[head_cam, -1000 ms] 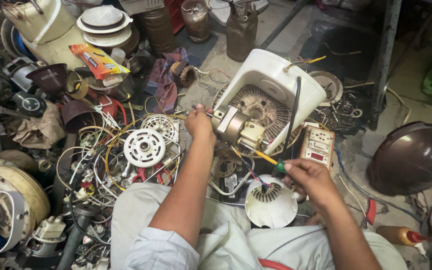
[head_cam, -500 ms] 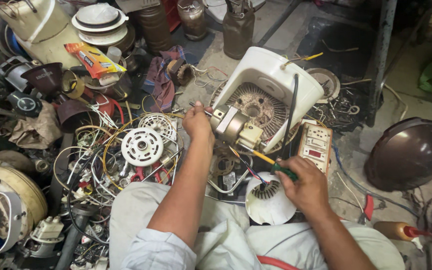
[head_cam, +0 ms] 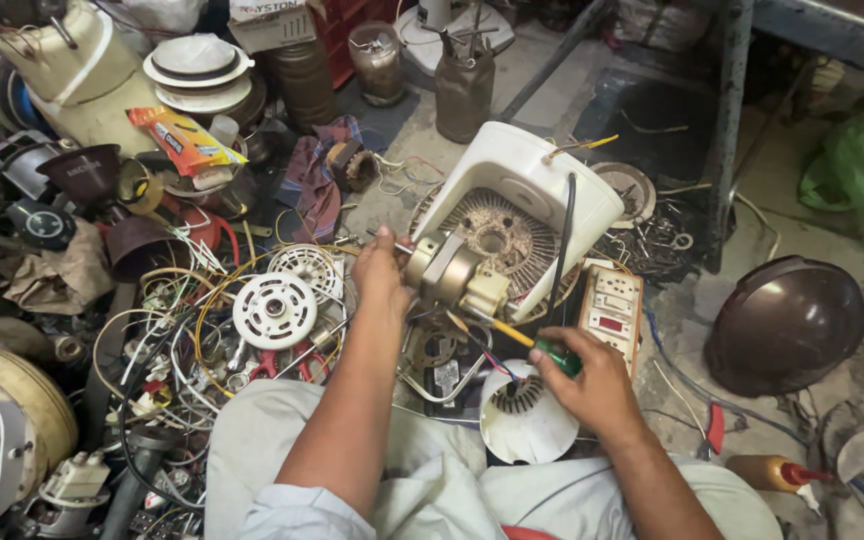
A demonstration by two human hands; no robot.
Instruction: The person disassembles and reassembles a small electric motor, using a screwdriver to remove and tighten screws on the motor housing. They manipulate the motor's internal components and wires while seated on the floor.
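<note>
Screwdriver on the fan motor

Packets first: an orange and yellow snack packet (head_cam: pixel 187 140) lies up left beside stacked white bowls (head_cam: pixel 195 70), and a cardboard box (head_cam: pixel 272 22) with a printed label sits behind them. My left hand (head_cam: pixel 380 272) pinches the metal shaft end of the motor (head_cam: pixel 452 270), which sits against the tilted white fan housing (head_cam: pixel 517 215). My right hand (head_cam: pixel 592 385) is clenched round the green-handled screwdriver (head_cam: pixel 522 340), its tip at the motor. A white power strip (head_cam: pixel 612 310) lies just beside the housing

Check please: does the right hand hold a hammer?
No, the right hand grips a screwdriver with a green and yellow handle.
</note>
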